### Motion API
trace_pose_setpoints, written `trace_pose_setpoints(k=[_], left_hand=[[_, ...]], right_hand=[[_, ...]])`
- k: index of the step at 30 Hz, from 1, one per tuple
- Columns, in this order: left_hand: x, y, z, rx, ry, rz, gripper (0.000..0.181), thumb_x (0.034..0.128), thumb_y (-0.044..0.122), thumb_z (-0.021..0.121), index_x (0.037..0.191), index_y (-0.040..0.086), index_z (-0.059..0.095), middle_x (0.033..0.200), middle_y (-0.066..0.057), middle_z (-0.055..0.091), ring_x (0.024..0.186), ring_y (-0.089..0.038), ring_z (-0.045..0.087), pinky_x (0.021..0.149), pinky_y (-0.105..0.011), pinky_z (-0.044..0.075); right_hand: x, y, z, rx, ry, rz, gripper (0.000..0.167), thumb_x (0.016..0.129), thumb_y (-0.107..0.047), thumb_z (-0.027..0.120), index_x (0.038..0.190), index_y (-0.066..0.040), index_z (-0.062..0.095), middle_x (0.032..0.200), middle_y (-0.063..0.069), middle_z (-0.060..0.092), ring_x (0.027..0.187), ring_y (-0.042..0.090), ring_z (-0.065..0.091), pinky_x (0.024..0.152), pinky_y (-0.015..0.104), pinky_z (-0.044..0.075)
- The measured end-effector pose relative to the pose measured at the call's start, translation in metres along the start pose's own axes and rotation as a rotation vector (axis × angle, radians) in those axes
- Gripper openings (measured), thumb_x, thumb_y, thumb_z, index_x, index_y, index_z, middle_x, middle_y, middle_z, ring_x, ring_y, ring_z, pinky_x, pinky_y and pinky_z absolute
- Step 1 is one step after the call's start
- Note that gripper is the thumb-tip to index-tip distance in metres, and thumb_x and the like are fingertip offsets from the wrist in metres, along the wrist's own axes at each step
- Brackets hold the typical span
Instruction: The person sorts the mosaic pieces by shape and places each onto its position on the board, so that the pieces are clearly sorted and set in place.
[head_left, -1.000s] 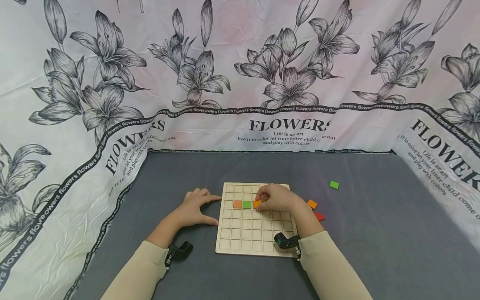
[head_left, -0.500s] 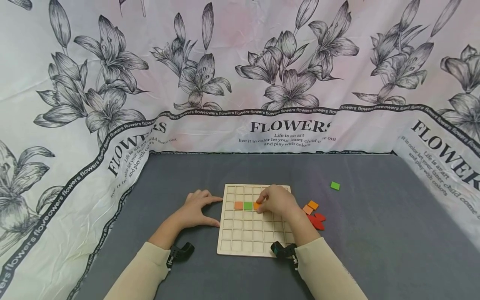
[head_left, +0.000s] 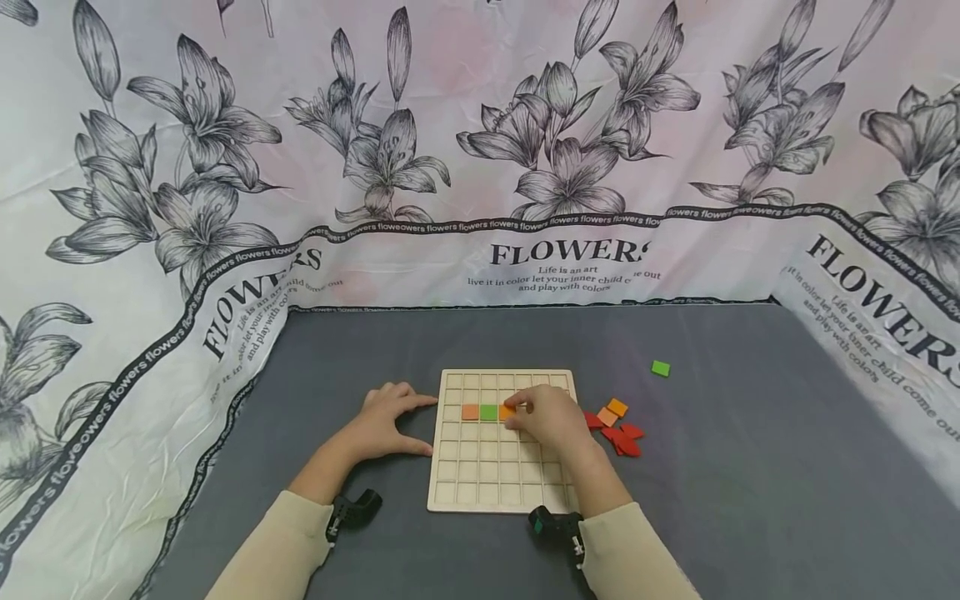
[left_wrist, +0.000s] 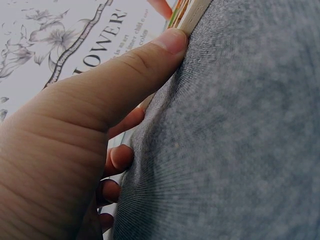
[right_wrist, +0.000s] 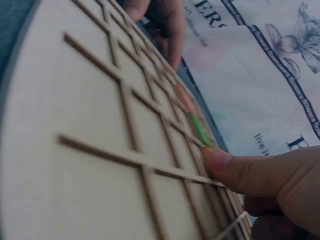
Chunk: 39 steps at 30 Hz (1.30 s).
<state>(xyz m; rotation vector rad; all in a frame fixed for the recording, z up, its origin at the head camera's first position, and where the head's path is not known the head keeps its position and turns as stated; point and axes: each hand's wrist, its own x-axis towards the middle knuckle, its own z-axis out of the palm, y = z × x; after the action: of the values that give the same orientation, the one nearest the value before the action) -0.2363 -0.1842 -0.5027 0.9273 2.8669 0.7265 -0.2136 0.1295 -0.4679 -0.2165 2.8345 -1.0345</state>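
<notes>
A square wooden grid board [head_left: 468, 472] lies on the grey cloth. Three tiles sit side by side in one row: a salmon tile [head_left: 470, 412], a green tile [head_left: 489, 412] and an orange tile [head_left: 505, 412]. My right hand [head_left: 551, 419] pinches the orange tile between thumb and forefinger at its cell; in the right wrist view the thumb of that hand [right_wrist: 270, 175] covers most of it. My left hand [head_left: 381, 423] is spread, with thumb and forefinger touching the board's left edge. The left wrist view shows the left thumb [left_wrist: 135, 67] against the board's side [left_wrist: 195, 19].
Right of the board lie several red pieces [head_left: 625, 442], another orange tile [head_left: 617, 407] and another salmon tile [head_left: 607, 417]. A green tile [head_left: 661, 368] lies apart, farther back. Floral fabric [head_left: 420, 267] borders the grey surface at the back and sides.
My right forearm and wrist have shifted left and nearer, uncovering more of the red, orange and salmon pieces. The right fingers are still at the orange tile; the left hand holds its place.
</notes>
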Motion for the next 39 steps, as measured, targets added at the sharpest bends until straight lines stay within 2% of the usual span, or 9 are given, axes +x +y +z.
trace_pose_setpoints(k=[4, 7, 12, 18, 19, 23, 28, 32, 39], left_hand=[[-0.002, -0.001, -0.001, -0.001, 0.003, -0.011, 0.083, 0.0744, 0.064, 0.084, 0.143, 0.024, 0.063, 0.104, 0.011, 0.049, 0.088, -0.012, 0.036, 0.082, -0.04, 0.025], [-0.001, -0.001, -0.003, -0.004, 0.003, -0.01, 0.083, 0.0742, 0.064, 0.085, 0.143, 0.024, 0.063, 0.103, 0.011, 0.049, 0.088, -0.012, 0.036, 0.082, -0.041, 0.025], [0.001, 0.001, -0.003, 0.004, -0.008, -0.005, 0.083, 0.0744, 0.066, 0.083, 0.143, 0.024, 0.063, 0.104, 0.011, 0.049, 0.088, -0.012, 0.035, 0.082, -0.041, 0.026], [0.001, 0.001, -0.001, 0.005, -0.013, -0.004, 0.084, 0.0742, 0.067, 0.083, 0.144, 0.024, 0.062, 0.104, 0.01, 0.049, 0.088, -0.012, 0.035, 0.081, -0.041, 0.026], [0.001, 0.001, -0.001, 0.004, -0.013, -0.004, 0.084, 0.0742, 0.066, 0.083, 0.144, 0.024, 0.062, 0.104, 0.01, 0.049, 0.088, -0.012, 0.035, 0.081, -0.04, 0.026], [0.001, 0.001, -0.001, -0.004, -0.01, 0.001, 0.084, 0.0741, 0.065, 0.084, 0.143, 0.023, 0.063, 0.104, 0.01, 0.049, 0.087, -0.012, 0.035, 0.082, -0.04, 0.025], [-0.001, 0.0, 0.001, -0.01, -0.004, 0.008, 0.084, 0.0742, 0.066, 0.083, 0.143, 0.023, 0.063, 0.103, 0.01, 0.049, 0.087, -0.012, 0.035, 0.081, -0.041, 0.025], [-0.002, 0.0, 0.001, -0.015, -0.001, 0.008, 0.083, 0.0743, 0.066, 0.083, 0.143, 0.024, 0.063, 0.104, 0.011, 0.05, 0.088, -0.012, 0.036, 0.081, -0.041, 0.026], [-0.001, 0.001, 0.002, -0.016, -0.006, 0.0, 0.084, 0.074, 0.067, 0.083, 0.143, 0.024, 0.063, 0.104, 0.011, 0.05, 0.088, -0.012, 0.036, 0.082, -0.041, 0.025]], right_hand=[[0.001, 0.005, -0.008, 0.025, -0.024, -0.068, 0.038, 0.089, -0.025, 0.083, 0.126, -0.018, 0.076, 0.066, -0.001, 0.048, 0.057, 0.014, 0.038, 0.055, 0.03, 0.029], [0.001, 0.012, -0.022, 0.062, -0.028, -0.081, 0.041, 0.093, -0.026, 0.078, 0.132, -0.014, 0.071, 0.065, 0.0, 0.045, 0.055, 0.014, 0.036, 0.055, 0.031, 0.03], [-0.006, 0.033, -0.05, 0.161, 0.016, -0.047, 0.041, 0.098, -0.027, 0.074, 0.134, -0.01, 0.069, 0.067, 0.001, 0.043, 0.055, 0.017, 0.036, 0.054, 0.034, 0.034], [-0.016, 0.062, -0.076, 0.27, 0.074, 0.038, 0.042, 0.099, -0.026, 0.072, 0.138, -0.009, 0.066, 0.065, 0.001, 0.035, 0.052, 0.017, 0.034, 0.052, 0.034, 0.034], [-0.018, 0.066, -0.08, 0.28, 0.08, 0.054, 0.043, 0.099, -0.025, 0.072, 0.138, -0.009, 0.066, 0.064, 0.001, 0.036, 0.051, 0.018, 0.038, 0.053, 0.034, 0.035], [-0.024, 0.082, -0.091, 0.251, 0.088, 0.097, 0.045, 0.099, -0.027, 0.072, 0.138, -0.006, 0.065, 0.067, 0.002, 0.037, 0.058, 0.02, 0.04, 0.057, 0.035, 0.035], [-0.029, 0.098, -0.099, 0.225, 0.052, 0.13, 0.042, 0.097, -0.024, 0.074, 0.131, 0.0, 0.067, 0.066, 0.0, 0.038, 0.057, 0.017, 0.036, 0.056, 0.033, 0.033], [-0.032, 0.109, -0.101, 0.218, 0.009, 0.162, 0.043, 0.094, -0.021, 0.077, 0.128, 0.003, 0.066, 0.068, 0.001, 0.041, 0.06, 0.016, 0.037, 0.06, 0.034, 0.034], [-0.034, 0.119, -0.099, 0.171, -0.014, 0.258, 0.04, 0.09, -0.016, 0.079, 0.122, 0.005, 0.067, 0.067, 0.002, 0.044, 0.062, 0.019, 0.041, 0.064, 0.038, 0.034]])
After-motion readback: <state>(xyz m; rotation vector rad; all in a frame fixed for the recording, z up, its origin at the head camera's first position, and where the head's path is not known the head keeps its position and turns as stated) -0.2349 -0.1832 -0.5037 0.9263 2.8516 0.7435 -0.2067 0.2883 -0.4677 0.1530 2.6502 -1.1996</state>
